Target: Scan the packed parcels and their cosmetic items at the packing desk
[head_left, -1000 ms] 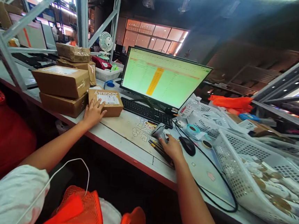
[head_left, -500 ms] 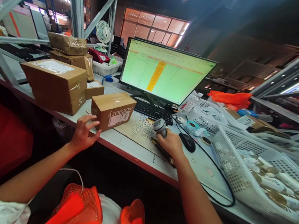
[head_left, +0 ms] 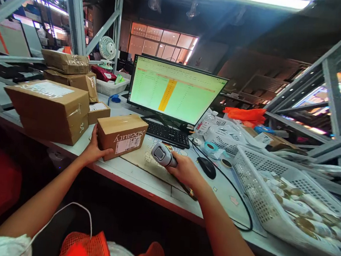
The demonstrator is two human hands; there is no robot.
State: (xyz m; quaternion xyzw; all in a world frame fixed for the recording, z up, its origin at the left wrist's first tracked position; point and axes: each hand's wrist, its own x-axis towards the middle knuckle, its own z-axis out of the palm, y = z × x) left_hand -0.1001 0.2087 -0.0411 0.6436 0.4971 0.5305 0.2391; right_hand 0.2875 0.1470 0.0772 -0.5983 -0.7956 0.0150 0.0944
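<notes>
My left hand (head_left: 93,152) grips the near left end of a small cardboard box (head_left: 121,133), thumb on the front face and fingers round the left side. The box sits on the desk with white "Sbeauty" lettering and a white printed label (head_left: 129,143) on its front. My right hand (head_left: 185,169) is closed round the handle of a grey barcode scanner (head_left: 162,155), held just above the desk mat (head_left: 138,160). The scanner's head points left, towards the box. Beneath my right hand lies a dark, narrow thing, mostly hidden.
Behind the box stand a keyboard (head_left: 167,133) and a monitor (head_left: 176,90) showing a spreadsheet. Larger cartons (head_left: 48,109) are stacked at left. A mouse (head_left: 206,168), a looping black cable (head_left: 240,190) and a white basket (head_left: 252,179) of packaged items occupy the right.
My left hand has gone from spread fingers beside the box to a grip on its left end. My right hand has lifted the scanner and turned its head towards the box.
</notes>
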